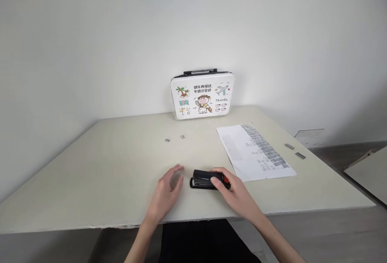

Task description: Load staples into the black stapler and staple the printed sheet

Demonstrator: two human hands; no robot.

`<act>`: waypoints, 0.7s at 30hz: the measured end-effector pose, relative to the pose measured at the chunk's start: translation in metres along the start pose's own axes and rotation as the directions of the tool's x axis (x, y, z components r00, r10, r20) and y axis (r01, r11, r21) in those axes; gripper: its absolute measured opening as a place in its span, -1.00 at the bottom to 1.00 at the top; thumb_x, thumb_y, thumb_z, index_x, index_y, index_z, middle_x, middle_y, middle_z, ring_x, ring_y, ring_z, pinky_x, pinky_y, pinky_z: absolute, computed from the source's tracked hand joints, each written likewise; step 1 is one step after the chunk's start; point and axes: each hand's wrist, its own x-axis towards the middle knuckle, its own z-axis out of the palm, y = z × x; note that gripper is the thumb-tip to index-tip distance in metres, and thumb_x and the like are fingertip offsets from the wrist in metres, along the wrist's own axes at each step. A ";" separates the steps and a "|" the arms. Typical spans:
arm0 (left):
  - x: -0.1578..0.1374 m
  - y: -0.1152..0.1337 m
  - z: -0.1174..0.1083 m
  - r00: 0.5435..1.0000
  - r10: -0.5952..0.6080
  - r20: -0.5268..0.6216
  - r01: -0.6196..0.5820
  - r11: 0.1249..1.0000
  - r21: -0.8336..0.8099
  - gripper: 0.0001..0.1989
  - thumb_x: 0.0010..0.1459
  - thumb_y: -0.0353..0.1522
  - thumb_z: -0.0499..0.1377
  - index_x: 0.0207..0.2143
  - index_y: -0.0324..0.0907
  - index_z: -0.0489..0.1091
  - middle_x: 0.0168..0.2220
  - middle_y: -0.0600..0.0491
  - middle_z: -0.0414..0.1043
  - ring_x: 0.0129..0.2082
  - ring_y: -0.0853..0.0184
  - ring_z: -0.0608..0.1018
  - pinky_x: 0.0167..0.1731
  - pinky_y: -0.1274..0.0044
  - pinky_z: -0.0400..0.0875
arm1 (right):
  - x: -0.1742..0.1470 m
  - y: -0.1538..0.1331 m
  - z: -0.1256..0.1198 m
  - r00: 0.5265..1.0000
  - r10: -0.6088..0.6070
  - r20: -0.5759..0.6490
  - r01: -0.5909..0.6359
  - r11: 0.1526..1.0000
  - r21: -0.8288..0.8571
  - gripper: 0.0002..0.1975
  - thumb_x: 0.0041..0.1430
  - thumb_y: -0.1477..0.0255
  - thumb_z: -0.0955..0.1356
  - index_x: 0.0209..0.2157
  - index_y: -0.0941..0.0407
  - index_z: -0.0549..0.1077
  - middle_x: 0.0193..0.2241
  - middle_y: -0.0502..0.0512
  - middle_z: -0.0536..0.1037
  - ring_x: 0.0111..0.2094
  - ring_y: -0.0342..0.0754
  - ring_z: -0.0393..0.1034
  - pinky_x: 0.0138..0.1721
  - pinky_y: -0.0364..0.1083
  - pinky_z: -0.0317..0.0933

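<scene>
A black stapler (202,179) with a red patch near its back end lies on the table, its front end pointing left. My right hand (231,188) grips the back part of it, thumb on the near side and fingers over the far side. Just left of the stapler, my left hand (166,190) rests on the tabletop, fingers curved and thumb apart, holding nothing. Small grey staple strips lie beyond the hands: one strip (167,140) and another strip (182,137).
Against the wall stands a white case (202,96) with cartoon prints and a black handle. Printed paper sheets (242,150) lie right of the stapler. Two more staple strips (289,146) sit near the right edge of the pale table (105,174).
</scene>
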 end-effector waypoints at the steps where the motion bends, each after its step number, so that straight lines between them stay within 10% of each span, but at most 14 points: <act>1: 0.000 -0.001 0.000 1.000 -0.003 -0.003 0.003 1.000 -0.023 -0.63 0.35 -0.20 0.07 0.13 -0.03 0.46 0.24 -0.03 0.44 0.29 0.03 0.41 -0.36 0.46 0.52 | -0.002 0.002 0.000 0.999 0.010 -0.034 -0.009 1.000 0.014 -0.60 0.43 0.05 0.21 0.03 -0.03 0.49 0.00 0.11 0.60 -0.02 0.09 0.51 -0.05 0.00 0.41; 9: -0.001 -0.002 -0.001 0.993 -0.064 -0.098 0.046 0.983 -0.177 -0.67 0.34 -0.16 0.13 0.05 -0.05 0.49 0.11 -0.05 0.54 0.15 0.05 0.52 -0.35 0.47 0.45 | -0.005 0.020 0.008 0.985 0.028 -0.168 -0.020 0.998 0.053 -0.56 0.49 0.08 0.09 0.11 -0.02 0.40 0.05 0.14 0.57 0.10 0.08 0.46 0.16 0.10 0.31; 13: -0.001 0.000 -0.002 0.944 -0.204 -0.259 0.108 0.933 -0.342 -0.56 0.40 -0.01 0.02 -0.02 -0.10 0.50 -0.01 -0.09 0.60 0.05 0.09 0.58 -0.03 0.35 0.46 | -0.006 0.018 0.005 0.986 0.015 -0.165 -0.008 0.999 0.044 -0.59 0.49 0.10 0.11 0.10 -0.03 0.41 0.06 0.12 0.57 0.10 0.07 0.46 0.16 0.08 0.31; 21: -0.001 -0.007 -0.002 0.919 -0.293 -0.263 0.072 0.781 -0.620 -0.53 0.35 0.02 0.10 -0.07 -0.17 0.50 -0.02 -0.15 0.58 0.11 0.08 0.55 0.23 0.29 0.30 | -0.010 0.010 0.006 0.997 -0.074 -0.034 0.072 0.996 -0.054 -0.70 0.35 0.16 0.36 0.02 -0.02 0.49 -0.08 0.11 0.62 -0.12 0.09 0.55 -0.29 -0.05 0.47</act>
